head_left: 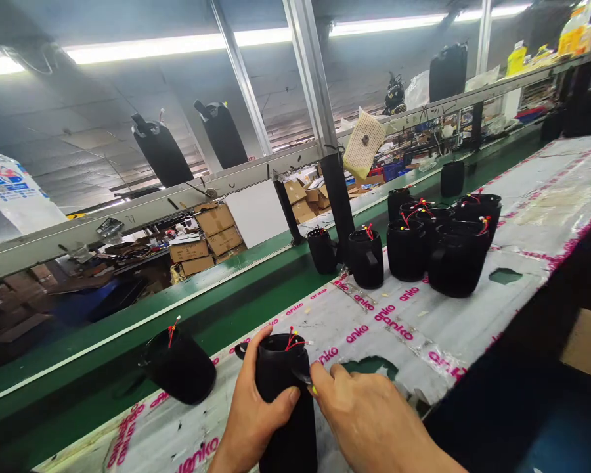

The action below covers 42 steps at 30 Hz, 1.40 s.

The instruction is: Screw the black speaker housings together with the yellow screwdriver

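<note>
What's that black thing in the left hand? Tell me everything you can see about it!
The black container looks matte, maybe plastic, and roughly tube-shaped. A dark loop shows left of its open top, where red and yellow wires with a whitish plug poke out. It's roughly upright; its bottom runs out of the picture. The left hand grips its side; the right hand is at its upper right.

bare left hand (251, 414) curved, thumb and index finger spread apart, bare right hand (369, 404) beside it, fingers curled
</note>
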Each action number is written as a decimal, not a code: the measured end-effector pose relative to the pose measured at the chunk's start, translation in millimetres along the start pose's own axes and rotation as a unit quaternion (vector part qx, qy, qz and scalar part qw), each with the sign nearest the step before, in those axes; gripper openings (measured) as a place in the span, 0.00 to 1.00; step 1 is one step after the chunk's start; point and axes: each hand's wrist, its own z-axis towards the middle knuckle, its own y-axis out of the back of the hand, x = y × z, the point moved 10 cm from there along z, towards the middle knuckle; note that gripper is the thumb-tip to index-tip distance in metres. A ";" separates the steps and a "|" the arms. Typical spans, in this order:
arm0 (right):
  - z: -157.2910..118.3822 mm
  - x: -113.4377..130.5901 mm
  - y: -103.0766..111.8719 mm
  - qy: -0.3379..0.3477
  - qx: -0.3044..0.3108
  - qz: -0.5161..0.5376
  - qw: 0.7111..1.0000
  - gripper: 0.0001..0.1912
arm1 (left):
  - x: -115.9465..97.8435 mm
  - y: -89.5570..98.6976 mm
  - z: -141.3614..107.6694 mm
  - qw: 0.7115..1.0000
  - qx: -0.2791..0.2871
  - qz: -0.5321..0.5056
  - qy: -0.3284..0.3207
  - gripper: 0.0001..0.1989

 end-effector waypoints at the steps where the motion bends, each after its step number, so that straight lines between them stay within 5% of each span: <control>1: 0.4 -0.3 -0.3 0.001 -0.006 0.006 1.000 0.18 | 0.2 0.2 1.3 1.000 0.005 -0.007 -0.002 0.43; 5: -7.0 -5.9 11.8 0.010 -0.098 0.128 0.987 0.06 | 6.3 -2.6 5.5 0.996 0.052 -0.074 0.012 0.48; 8: -18.7 -22.9 26.5 -0.007 -0.179 0.280 0.943 0.10 | 19.3 -3.0 5.0 0.980 0.069 -0.176 0.066 0.51; 13: -12.8 -51.4 11.3 -0.121 -0.116 0.413 0.895 0.17 | 19.6 -5.8 3.7 0.965 0.109 -0.230 0.068 0.54; 17: 5.0 -38.5 9.4 -0.064 -0.059 0.488 0.869 0.20 | 14.2 -8.1 3.6 0.954 0.181 -0.234 0.048 0.53; 20: 13.5 -29.9 10.7 -0.033 -0.027 0.504 0.863 0.14 | 14.4 -6.6 -0.3 0.950 0.200 -0.236 0.043 0.56; 22: 16.9 -28.9 11.2 -0.043 -0.020 0.509 0.859 0.10 | 17.1 -5.6 -5.0 0.967 0.170 -0.185 0.039 0.55; 25: 19.8 -30.6 11.3 -0.094 -0.032 0.507 0.856 0.09 | 18.2 2.7 -12.8 0.998 0.030 -0.049 0.035 0.54; 27: 21.0 -28.8 11.5 -0.120 -0.039 0.515 0.848 0.07 | 12.1 7.9 -18.4 0.997 -0.056 0.049 0.035 0.54; 29: 20.6 -28.6 12.9 -0.134 -0.058 0.549 0.823 0.04 | 5.6 7.9 -18.9 0.992 -0.074 0.091 0.035 0.47; 32: 12.7 -40.5 5.8 -0.188 -0.075 0.583 0.787 0.08 | 16.1 5.3 -16.5 0.991 -0.010 -0.099 0.090 0.40; 36: -3.8 -48.8 -27.9 -0.279 0.021 0.563 0.777 0.18 | 42.2 1.6 -32.1 0.897 0.032 -0.386 0.214 0.28; 42: -0.9 -24.4 -33.8 -0.234 0.042 0.594 0.769 0.20 | 52.6 -9.7 -43.5 0.836 0.065 -0.502 0.211 0.18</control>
